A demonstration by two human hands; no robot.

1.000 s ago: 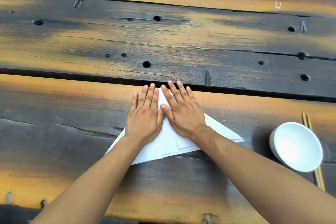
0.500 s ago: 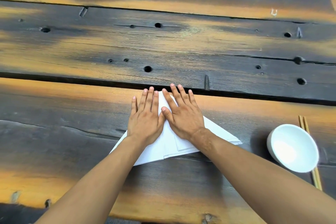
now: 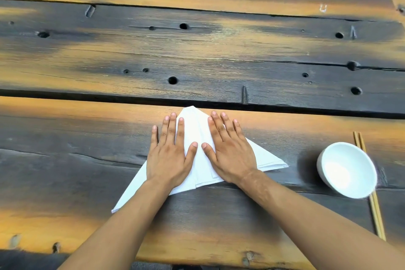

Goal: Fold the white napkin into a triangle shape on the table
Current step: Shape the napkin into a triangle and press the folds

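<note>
Napkin sits under both palms: left hand and right hand lie flat and spread, gripping nothing. It's already a triangle on the table. Looks thin, floppy and light, so I'd pinch the corners.

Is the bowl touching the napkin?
No, the bowl sits apart from the napkin, with bare table between them.

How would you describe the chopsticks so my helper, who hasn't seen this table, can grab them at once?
Start at the dark wooden plank table and look to the right of the hands, at the white bowl near the front edge. The chopsticks lie beside and partly under its right side, pointing away from the person. They are the only thin, pale wooden sticks there.
</note>
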